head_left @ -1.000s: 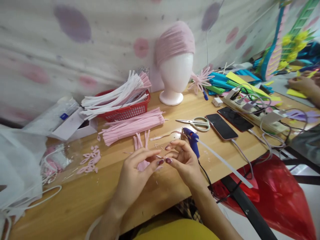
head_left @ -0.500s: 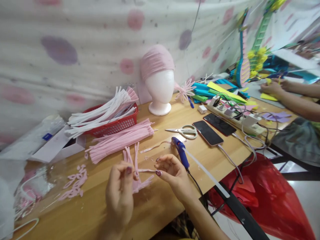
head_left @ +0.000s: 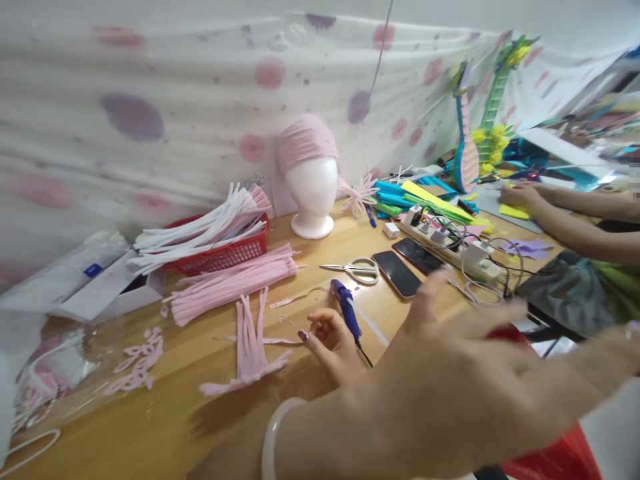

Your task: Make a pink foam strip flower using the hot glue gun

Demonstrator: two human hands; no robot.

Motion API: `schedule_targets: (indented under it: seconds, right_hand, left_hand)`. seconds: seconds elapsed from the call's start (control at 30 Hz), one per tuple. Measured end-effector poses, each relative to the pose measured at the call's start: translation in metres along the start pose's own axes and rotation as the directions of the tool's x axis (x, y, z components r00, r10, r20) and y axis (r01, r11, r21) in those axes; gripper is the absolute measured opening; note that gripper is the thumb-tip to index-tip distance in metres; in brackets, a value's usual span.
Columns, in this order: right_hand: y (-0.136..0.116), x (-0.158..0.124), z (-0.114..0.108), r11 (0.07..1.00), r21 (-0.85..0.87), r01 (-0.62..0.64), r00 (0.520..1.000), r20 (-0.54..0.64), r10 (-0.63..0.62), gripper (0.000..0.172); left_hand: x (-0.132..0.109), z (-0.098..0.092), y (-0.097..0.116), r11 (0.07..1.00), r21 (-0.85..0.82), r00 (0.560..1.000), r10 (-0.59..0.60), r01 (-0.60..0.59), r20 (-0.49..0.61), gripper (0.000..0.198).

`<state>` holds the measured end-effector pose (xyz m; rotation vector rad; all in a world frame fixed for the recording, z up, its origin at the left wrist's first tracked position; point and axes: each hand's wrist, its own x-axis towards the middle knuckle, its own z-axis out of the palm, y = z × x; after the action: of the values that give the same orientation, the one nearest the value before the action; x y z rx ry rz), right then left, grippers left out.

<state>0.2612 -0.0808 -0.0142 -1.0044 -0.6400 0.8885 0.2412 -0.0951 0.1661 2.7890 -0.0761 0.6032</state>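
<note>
Head view, left hand [head_left: 465, 373] blurring, spreading wide, empty, right hand [head_left: 333, 340] resting half-open, glue gun [head_left: 346, 317] just beside its knuckles, pink strip [head_left: 270, 341] at its fingertip.

Right hand [head_left: 330, 337] beside glue gun [head_left: 346, 313]

Bench clutter away from the work

Just beyond the right hand [head_left: 330, 339] lie scissors [head_left: 356, 270] and two phones [head_left: 397, 273]. Further back stands a foam head [head_left: 313, 193] in a pink cap, with a red basket [head_left: 225, 253] of white strips to its left. Past the left hand [head_left: 450, 380] sits a power strip [head_left: 445, 243] with tangled cables, near another person's arms [head_left: 565, 220].
</note>
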Motion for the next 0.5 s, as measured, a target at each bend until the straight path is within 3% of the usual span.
schedule_targets:
  seconds: [0.07, 0.1, 0.17, 0.23, 0.27, 0.3, 0.33, 0.37, 0.4, 0.43, 0.5]
  right_hand:
    - [0.0, -0.001, -0.002, 1.0, -0.02, -0.02, 1.0, 0.002, 0.02, 0.034]
    - [0.0, -0.002, -0.002, 0.999, -0.028, -0.029, 1.0, -0.005, 0.029, 0.036]
    - [0.0, -0.004, -0.004, 0.998, -0.055, -0.042, 0.999, -0.027, 0.041, 0.037]
    - [-0.002, -0.007, -0.005, 0.993, -0.102, -0.055, 0.998, -0.036, 0.052, 0.029]
    - [-0.004, -0.008, -0.007, 0.99, -0.121, -0.066, 0.997, -0.033, 0.063, 0.025]
    - [-0.006, -0.009, -0.008, 0.987, -0.143, -0.068, 0.998, -0.025, 0.065, 0.024]
    - [-0.009, -0.009, -0.009, 0.982, -0.181, -0.049, 0.999, -0.008, 0.049, 0.027]
    - [-0.012, -0.01, -0.01, 0.971, -0.238, -0.009, 0.999, 0.029, 0.017, 0.028]
    - [-0.015, -0.009, -0.01, 0.949, -0.313, 0.048, 0.996, 0.089, -0.021, 0.023]
    - [-0.016, -0.009, -0.01, 0.911, -0.397, 0.116, 0.984, 0.172, -0.051, 0.016]
    - [-0.016, -0.007, -0.008, 0.811, -0.53, 0.246, 0.93, 0.364, -0.043, 0.034]
  left_hand:
    - [-0.022, 0.006, -0.001, 0.99, -0.092, 0.991, 0.094, -0.103, -0.095, 0.036]
    - [-0.039, 0.009, -0.005, 0.985, -0.142, 0.99, 0.082, -0.098, -0.119, 0.036]
    - [-0.079, 0.011, -0.013, 0.972, -0.226, 0.971, -0.11, 0.06, -0.213, 0.025]
    - [-0.127, 0.009, -0.02, 0.953, -0.24, 0.932, -0.25, 0.188, -0.263, 0.034]
    - [-0.152, 0.006, -0.023, 0.93, -0.239, 0.881, -0.349, 0.281, -0.321, 0.041]
    - [-0.177, 0.002, -0.026, 0.876, -0.23, 0.757, -0.482, 0.423, -0.441, 0.045]
    - [-0.202, -0.001, -0.029, 0.787, -0.214, 0.635, -0.6, 0.579, -0.488, 0.049]
    - [-0.226, -0.005, -0.032, 0.69, -0.178, 0.543, -0.679, 0.702, -0.493, 0.058]
    - [-0.247, -0.008, -0.036, 0.613, -0.141, 0.494, -0.734, 0.777, -0.466, 0.066]
    - [-0.264, -0.01, -0.04, 0.576, -0.109, 0.486, -0.763, 0.81, -0.427, 0.066]
    - [-0.288, -0.007, -0.05, 0.544, -0.073, 0.489, -0.799, 0.836, -0.35, 0.053]
